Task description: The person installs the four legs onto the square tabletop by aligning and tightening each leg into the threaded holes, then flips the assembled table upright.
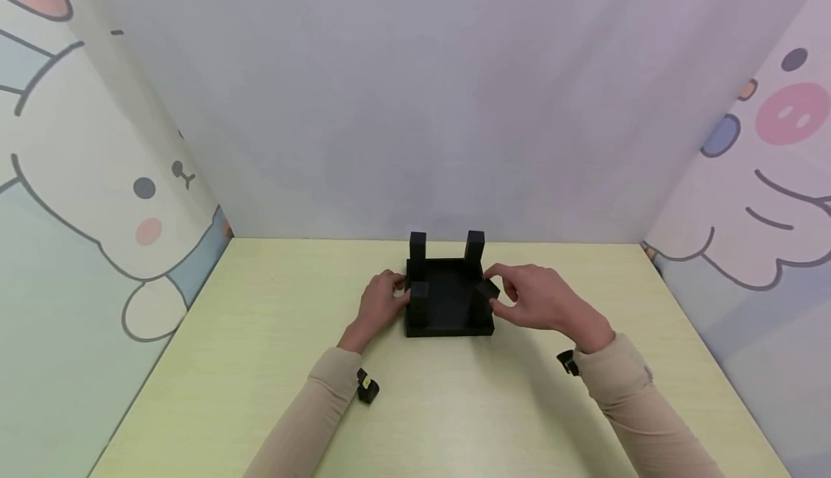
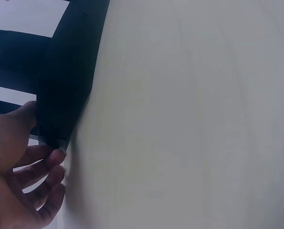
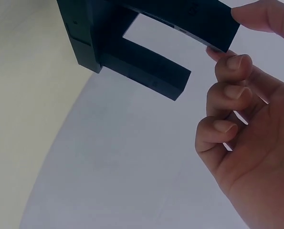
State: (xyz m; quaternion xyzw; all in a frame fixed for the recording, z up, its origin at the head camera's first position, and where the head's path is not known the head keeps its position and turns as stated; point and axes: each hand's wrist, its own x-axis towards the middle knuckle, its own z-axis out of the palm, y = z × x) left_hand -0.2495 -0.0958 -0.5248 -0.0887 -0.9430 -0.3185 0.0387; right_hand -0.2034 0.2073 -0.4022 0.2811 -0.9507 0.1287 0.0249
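Note:
A black square base [image 1: 448, 298] with upright posts at its corners, like a small upturned table, stands on the pale yellow table. My left hand [image 1: 379, 301] grips the base's left side; in the left wrist view its thumb and curled fingers [image 2: 41, 174] lie about the black corner [image 2: 65, 81]. At the front right, my right hand [image 1: 539, 298] pinches the top of a post [image 1: 482, 301], which leans slightly. The right wrist view has that post [image 3: 199, 21] between thumb and index finger, the other fingers curled below. Another post [image 3: 146, 69] stands beside it, untouched.
The yellow tabletop [image 1: 273, 391] extends around the base. Behind it rises a plain pale backdrop [image 1: 415, 103]. Side panels with cartoon animals [image 1: 78, 175] flank the table. Small black devices [image 1: 367, 387] sit at both wrists.

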